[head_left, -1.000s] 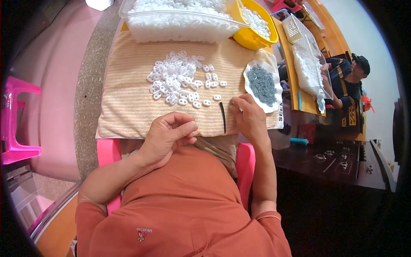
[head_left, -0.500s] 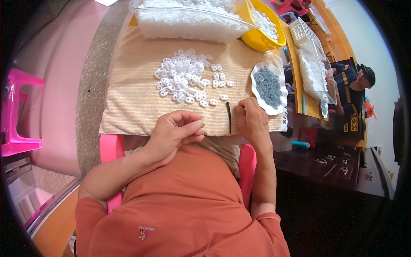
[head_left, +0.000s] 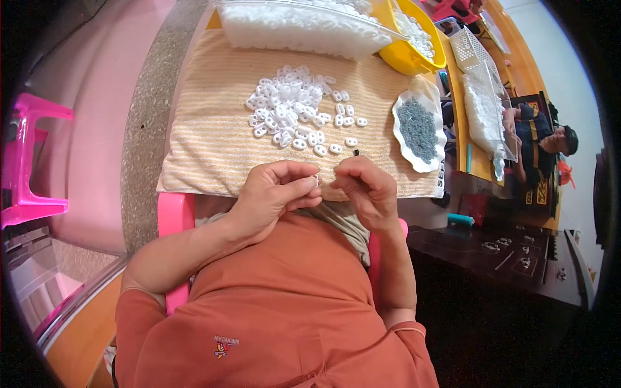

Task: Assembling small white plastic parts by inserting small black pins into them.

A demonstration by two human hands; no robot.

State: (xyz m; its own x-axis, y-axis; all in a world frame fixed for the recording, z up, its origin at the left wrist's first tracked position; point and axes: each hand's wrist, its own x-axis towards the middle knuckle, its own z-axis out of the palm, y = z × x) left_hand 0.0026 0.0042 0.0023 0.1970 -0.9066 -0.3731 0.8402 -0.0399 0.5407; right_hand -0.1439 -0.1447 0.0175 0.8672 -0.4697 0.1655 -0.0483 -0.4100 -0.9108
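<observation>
My left hand point(head_left: 278, 191) is closed, thumb against forefinger, on a small white piece point(head_left: 317, 180) whose edge shows at the fingertips. Close to its right, my right hand point(head_left: 370, 193) has its fingers drawn together in a pinch. What they hold, if anything, is too small to tell. Just beyond the right knuckles a black stick point(head_left: 356, 152) shows only its tip; the hand covers the rest. Ahead lies a heap of white two-holed oval plastic pieces point(head_left: 284, 100), with several single ones point(head_left: 343, 116) spread to its right. A white scalloped dish point(head_left: 402, 149) holds small grey pieces point(head_left: 417, 129).
A striped cloth point(head_left: 207, 129) covers the work surface. At its far edge stand a clear bin point(head_left: 297, 35) of white pieces and a yellow basin point(head_left: 414, 61). On the right, a co-worker point(head_left: 543, 139) sits by another clear bin point(head_left: 482, 116). A pink stool point(head_left: 39, 161) stands left.
My right hand has moved from beside the dish toward my left hand, now covering most of the black stick. A white piece now shows at my left fingertips. The whole view has shifted slightly.
</observation>
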